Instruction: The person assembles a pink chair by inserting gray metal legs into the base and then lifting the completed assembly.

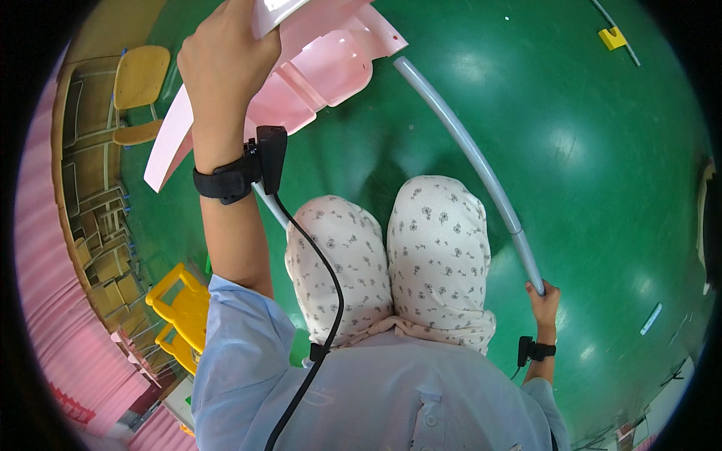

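Note:
In front of me, at the upper left, is a large pink plastic piece with moulded, tray-like hollows and a long flat edge. My left hand is closed at its upper part, next to a glossy pale rim; the fingertips are mostly hidden. Out to my right side, my right hand grips the lower end of a long grey tube. The tube shows a joint line and runs forward past my right knee, its far end close to the pink piece. Part of another grey tube shows beside my left knee.
Green glossy floor surrounds me. A yellow clip-like part sits on a thin grey rod at the far right. A short pale stick lies at right. Left are a wooden chair, yellow plastic chairs and a pink curtain.

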The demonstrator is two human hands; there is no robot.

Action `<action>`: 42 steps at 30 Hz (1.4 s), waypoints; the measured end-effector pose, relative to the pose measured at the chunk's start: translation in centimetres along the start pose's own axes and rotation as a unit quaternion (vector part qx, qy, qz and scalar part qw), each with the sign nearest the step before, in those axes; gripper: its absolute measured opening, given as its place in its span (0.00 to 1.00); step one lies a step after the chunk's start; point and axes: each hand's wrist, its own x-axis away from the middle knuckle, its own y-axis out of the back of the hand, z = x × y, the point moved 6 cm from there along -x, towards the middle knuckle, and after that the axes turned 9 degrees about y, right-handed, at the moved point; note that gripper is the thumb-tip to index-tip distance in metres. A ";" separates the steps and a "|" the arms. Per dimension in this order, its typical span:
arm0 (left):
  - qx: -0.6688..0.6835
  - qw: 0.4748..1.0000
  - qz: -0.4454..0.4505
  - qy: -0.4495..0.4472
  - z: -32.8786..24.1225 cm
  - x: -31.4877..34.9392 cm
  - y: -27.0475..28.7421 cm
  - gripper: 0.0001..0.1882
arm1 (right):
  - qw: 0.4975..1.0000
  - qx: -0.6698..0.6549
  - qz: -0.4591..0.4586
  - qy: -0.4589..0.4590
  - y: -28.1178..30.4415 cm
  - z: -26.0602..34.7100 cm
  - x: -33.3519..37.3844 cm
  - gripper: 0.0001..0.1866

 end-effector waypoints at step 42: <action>-0.017 0.998 0.054 -0.033 1.1 1.7 -1.9 0.18 | 0.963 -0.198 -0.172 -0.062 0.3 -2.2 0.5 0.16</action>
